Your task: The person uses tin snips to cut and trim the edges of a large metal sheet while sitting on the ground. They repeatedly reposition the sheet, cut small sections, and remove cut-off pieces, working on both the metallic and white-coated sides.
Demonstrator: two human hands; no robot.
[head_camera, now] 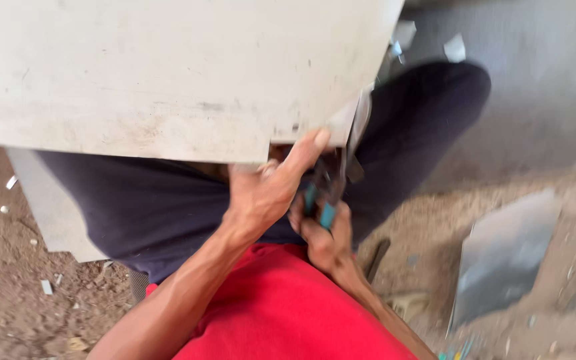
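Observation:
A large pale metal sheet (168,73) fills the top of the view and rests over my lap. My left hand (271,187) grips its lower edge, thumb pressed on top near a notch in the sheet. My right hand (321,237) is closed around the teal-handled snips (325,200), whose dark blades meet the sheet's edge just right of my left thumb. A narrow cut strip of metal (361,120) curls away at the sheet's right corner. My dark trousers (428,113) and red shirt (281,313) lie below.
Another metal sheet piece (501,257) lies on the sandy ground to the right. A pale offcut (51,207) sits under my left leg. Small metal scraps (11,181) dot the dirt at left. A dark tool handle (376,259) lies by my right forearm.

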